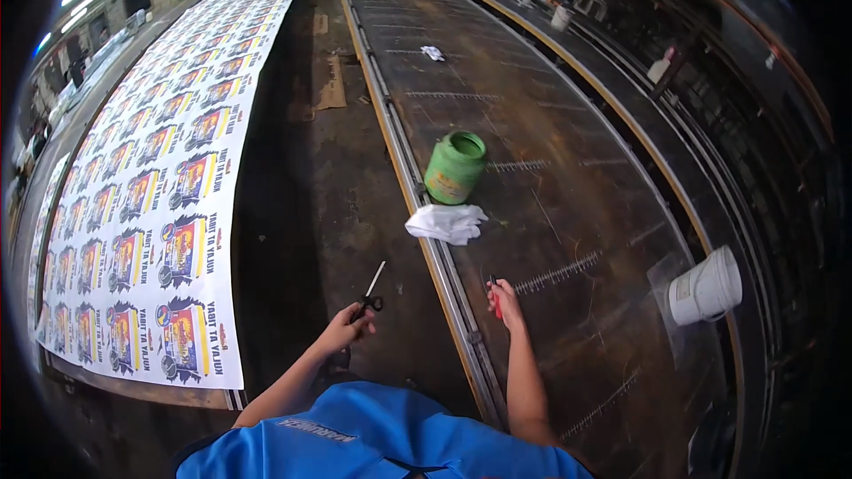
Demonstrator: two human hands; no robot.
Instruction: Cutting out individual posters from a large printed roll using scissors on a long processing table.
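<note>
My left hand is closed round a pair of scissors with black handles. Their pale blade points up and away from me, over the dark floor between two long tables. Over the near part of the right table, my right hand grips a slim red and black tool whose exact kind I cannot make out. A crumpled white cloth lies ahead of that hand at the table's left rail. Just behind the cloth stands a green, paint-stained plastic jar, its mouth open.
Long white printed fabric with repeated colourful designs covers the left table. A white bucket stands at the right table's far side. A smaller white scrap lies farther along. Flattened cardboard is on the aisle floor.
</note>
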